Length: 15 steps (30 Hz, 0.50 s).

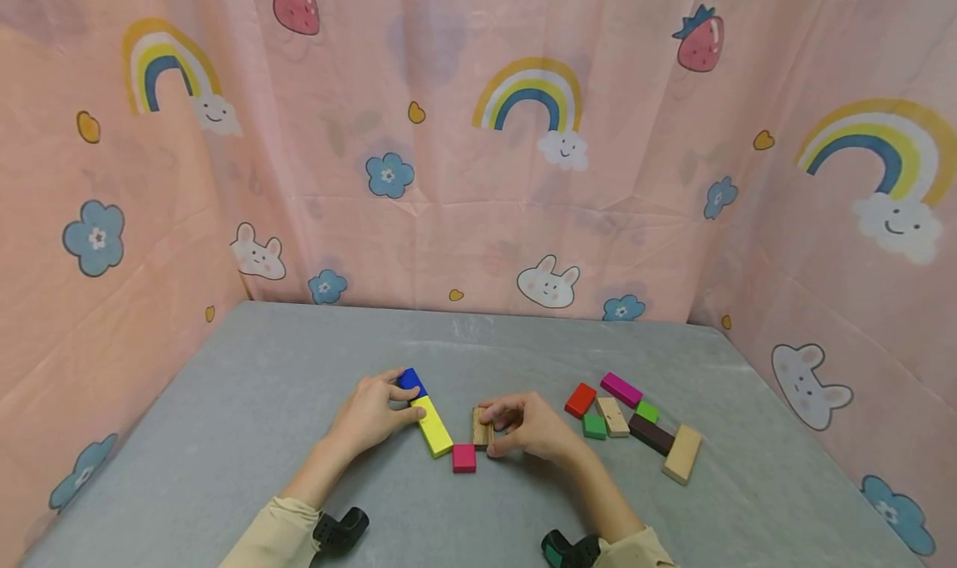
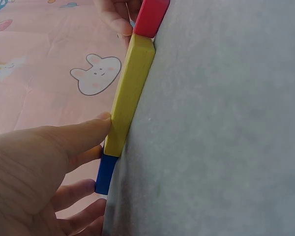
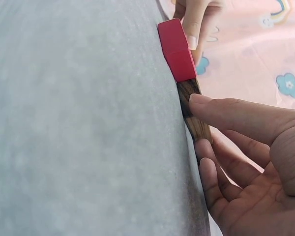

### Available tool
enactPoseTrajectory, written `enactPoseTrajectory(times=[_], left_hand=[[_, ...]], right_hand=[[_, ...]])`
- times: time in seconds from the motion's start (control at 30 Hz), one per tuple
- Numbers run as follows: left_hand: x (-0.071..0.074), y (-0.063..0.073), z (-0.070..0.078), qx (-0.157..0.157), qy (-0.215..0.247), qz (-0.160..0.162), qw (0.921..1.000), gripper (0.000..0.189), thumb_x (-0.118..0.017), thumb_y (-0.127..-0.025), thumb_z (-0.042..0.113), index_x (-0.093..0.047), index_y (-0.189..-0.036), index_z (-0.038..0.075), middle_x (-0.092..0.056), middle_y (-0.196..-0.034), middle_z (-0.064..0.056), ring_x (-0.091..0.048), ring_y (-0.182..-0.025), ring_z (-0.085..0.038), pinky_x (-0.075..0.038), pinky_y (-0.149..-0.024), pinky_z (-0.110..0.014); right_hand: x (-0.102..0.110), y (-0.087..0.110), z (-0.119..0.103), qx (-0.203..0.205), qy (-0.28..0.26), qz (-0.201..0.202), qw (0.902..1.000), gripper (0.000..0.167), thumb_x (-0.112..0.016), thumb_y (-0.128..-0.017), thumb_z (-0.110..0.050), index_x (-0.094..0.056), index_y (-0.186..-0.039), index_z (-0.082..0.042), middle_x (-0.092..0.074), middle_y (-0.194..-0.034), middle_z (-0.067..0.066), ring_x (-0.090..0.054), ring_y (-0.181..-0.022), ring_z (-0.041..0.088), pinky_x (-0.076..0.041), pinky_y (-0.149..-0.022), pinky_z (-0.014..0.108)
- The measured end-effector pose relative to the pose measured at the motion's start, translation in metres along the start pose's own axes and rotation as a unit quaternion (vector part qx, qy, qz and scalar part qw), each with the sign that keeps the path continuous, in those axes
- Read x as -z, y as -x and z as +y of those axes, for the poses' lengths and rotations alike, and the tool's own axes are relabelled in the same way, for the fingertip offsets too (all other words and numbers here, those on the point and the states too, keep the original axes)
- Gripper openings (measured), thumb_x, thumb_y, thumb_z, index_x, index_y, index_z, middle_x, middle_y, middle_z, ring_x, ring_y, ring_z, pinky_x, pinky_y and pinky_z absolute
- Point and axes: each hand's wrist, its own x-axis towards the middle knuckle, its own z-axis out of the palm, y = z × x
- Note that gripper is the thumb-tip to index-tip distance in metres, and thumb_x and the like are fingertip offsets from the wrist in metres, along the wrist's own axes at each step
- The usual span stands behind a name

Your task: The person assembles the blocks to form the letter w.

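Passable at the front of the desk (image 1: 456, 522), between left forearm (image 1: 317, 470) and right forearm (image 1: 601, 492). Behind, obstructed by yellow block (image 1: 434, 429), crimson block (image 1: 464, 458) and brown block (image 1: 478, 438), touching in chain. Narrower, yet passable, between right forearm and nearer green block (image 1: 594, 426).

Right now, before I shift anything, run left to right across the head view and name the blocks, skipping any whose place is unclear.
Blue block, yellow block, pink-red block, striped wooden block, red block, dark brown block, tan block.
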Motion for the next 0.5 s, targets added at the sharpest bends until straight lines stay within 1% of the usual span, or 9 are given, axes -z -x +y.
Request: enactPoseTrajectory(times=[0.07, 0.17, 0.3, 0.5], left_hand=[[-0.0001, 0.0002, 0.0001, 0.0, 0.001, 0.001, 1.0, 0.041, -0.079, -0.084, 0.034, -0.074, -0.117, 0.011, -0.051, -0.143, -0.012, -0.042, -0.132, -0.041, -0.039, -0.1, -0.057], [-0.0002, 0.0004, 0.0001, -0.001, 0.001, 0.002, 1.0, 0.04, -0.079, -0.084, 0.034, -0.074, -0.117, 0.011, -0.052, -0.143, -0.011, -0.042, -0.132, -0.04, -0.039, -0.1, -0.057], [-0.0003, 0.0007, -0.0002, -0.002, 0.002, 0.002, 1.0, 0.04, -0.079, -0.084, 0.034, -0.074, -0.117, 0.011, -0.052, -0.143, -0.011, -0.043, -0.132, -0.04, -0.039, -0.1, -0.057], [-0.0002, 0.0005, -0.0002, -0.002, 0.003, 0.003, 1.0, 0.04, -0.08, -0.084, 0.033, -0.075, -0.116, 0.011, -0.052, -0.142, -0.011, -0.043, -0.132, -0.04, -0.039, -0.1, -0.057]], right_hand=[[0.0002, -0.003, 0.0073, -0.002, 0.003, 0.002, 1.0, 0.031, -0.084, -0.072, 0.005, -0.074, -0.1, -0.001, -0.064, -0.125, 0.015, -0.057, -0.093, 0.033, -0.047, -0.073, 0.03], [0.0007, -0.0044, 0.0109, -0.002, 0.003, 0.002, 1.0, 0.032, -0.085, -0.071, 0.002, -0.075, -0.101, -0.003, -0.065, -0.125, 0.012, -0.058, -0.092, 0.029, -0.048, -0.074, 0.031], [0.0013, -0.0042, 0.0114, 0.003, -0.005, -0.001, 1.0, 0.032, -0.086, -0.071, 0.0, -0.075, -0.101, -0.004, -0.065, -0.125, 0.011, -0.058, -0.092, 0.029, -0.048, -0.073, 0.029], [0.0012, -0.0038, 0.012, 0.018, 0.001, -0.001, 0.9998, 0.026, -0.084, -0.076, -0.005, -0.075, -0.1, -0.004, -0.066, -0.123, 0.011, -0.059, -0.092, 0.028, -0.048, -0.073, 0.026]])
